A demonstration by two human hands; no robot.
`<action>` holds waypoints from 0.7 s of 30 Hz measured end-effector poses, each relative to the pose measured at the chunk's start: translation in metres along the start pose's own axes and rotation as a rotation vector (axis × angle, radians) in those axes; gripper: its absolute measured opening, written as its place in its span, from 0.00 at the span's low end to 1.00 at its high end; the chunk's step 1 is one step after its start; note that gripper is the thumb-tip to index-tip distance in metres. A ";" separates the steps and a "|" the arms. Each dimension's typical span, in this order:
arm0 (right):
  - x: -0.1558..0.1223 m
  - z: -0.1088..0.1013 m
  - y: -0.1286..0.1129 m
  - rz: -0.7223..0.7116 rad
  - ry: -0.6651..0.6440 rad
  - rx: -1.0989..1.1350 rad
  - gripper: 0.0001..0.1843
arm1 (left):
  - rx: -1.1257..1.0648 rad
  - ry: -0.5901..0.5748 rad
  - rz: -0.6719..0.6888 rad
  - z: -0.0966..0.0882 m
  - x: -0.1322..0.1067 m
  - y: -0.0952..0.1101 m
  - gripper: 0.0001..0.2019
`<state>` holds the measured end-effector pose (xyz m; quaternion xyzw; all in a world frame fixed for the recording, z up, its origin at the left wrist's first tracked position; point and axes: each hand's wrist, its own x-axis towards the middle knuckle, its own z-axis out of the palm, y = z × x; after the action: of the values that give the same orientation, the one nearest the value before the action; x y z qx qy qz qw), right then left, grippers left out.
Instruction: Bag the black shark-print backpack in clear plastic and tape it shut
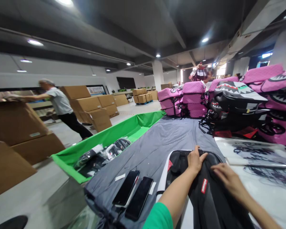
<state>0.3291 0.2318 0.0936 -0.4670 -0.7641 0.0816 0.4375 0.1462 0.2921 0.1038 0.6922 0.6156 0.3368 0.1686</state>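
Observation:
A black backpack [211, 194] with a small red label lies on its back at the bottom right, its top end pointing away from me. My left hand [195, 160], with a green sleeve [158, 217] at the arm, curls over the bag's top edge near the grab handle. My right hand [227, 178] lies flat on the bag's upper front. Beside the backpack, several inches to the left, two black smartphones [126, 187] [139, 198] rest on a grey cloth [154, 152]. A clear plastic sheet [257, 156] lies to the right.
Stacks of pink backpacks [194, 98] and shark-mouth bags [238, 95] rise beyond the cloth. On the left, a green-lined bin [105, 143] holds black bagged items. Large cardboard boxes [16, 124] stand at far left, where a co-worker [62, 106] reaches onto one. Another person [205, 76] stands behind the stacks.

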 end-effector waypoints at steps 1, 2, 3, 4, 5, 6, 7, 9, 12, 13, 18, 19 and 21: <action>0.001 0.015 0.000 -0.038 -0.042 0.002 0.28 | 0.068 -0.022 0.012 0.001 0.000 0.001 0.24; 0.001 0.028 0.001 -0.057 -0.075 -0.011 0.24 | 0.143 -0.056 0.026 0.002 0.000 0.003 0.23; 0.001 0.037 0.003 -0.054 -0.097 -0.043 0.21 | 0.210 -0.098 0.041 0.003 0.001 0.006 0.23; 0.002 0.043 0.005 -0.039 -0.125 -0.089 0.18 | 0.266 -0.142 0.059 0.002 0.002 0.009 0.23; 0.003 0.044 0.007 -0.022 -0.160 -0.152 0.17 | 0.301 -0.187 0.082 -0.002 0.003 0.011 0.23; 0.005 0.044 0.008 -0.011 -0.195 -0.229 0.16 | 0.323 -0.225 0.123 -0.007 0.004 0.013 0.23; 0.006 0.042 0.009 -0.019 -0.226 -0.310 0.16 | 0.339 -0.249 0.177 -0.016 0.006 0.014 0.24; 0.007 0.037 0.005 -0.127 -0.253 -0.446 0.14 | 0.387 -0.219 0.320 -0.040 0.006 0.009 0.29; 0.005 0.035 -0.006 -0.426 -0.193 -0.509 0.13 | 0.458 -0.047 0.459 -0.077 0.004 -0.019 0.41; 0.006 0.035 -0.008 -0.497 -0.155 -0.514 0.13 | 0.455 -0.018 0.436 -0.084 0.003 -0.033 0.45; 0.035 0.040 0.012 -0.367 -0.129 -0.537 0.38 | 0.275 -0.119 0.212 -0.072 0.003 -0.098 0.41; 0.041 0.043 0.020 -0.302 -0.152 -0.518 0.45 | 0.219 -0.092 0.219 -0.065 0.002 -0.104 0.36; 0.048 0.051 0.035 -0.206 -0.190 -0.474 0.50 | 0.127 0.000 0.269 -0.055 -0.001 -0.109 0.30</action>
<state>0.3048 0.3033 0.0723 -0.4664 -0.8429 -0.1009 0.2486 0.0286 0.3014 0.0717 0.7779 0.5372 0.3166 0.0776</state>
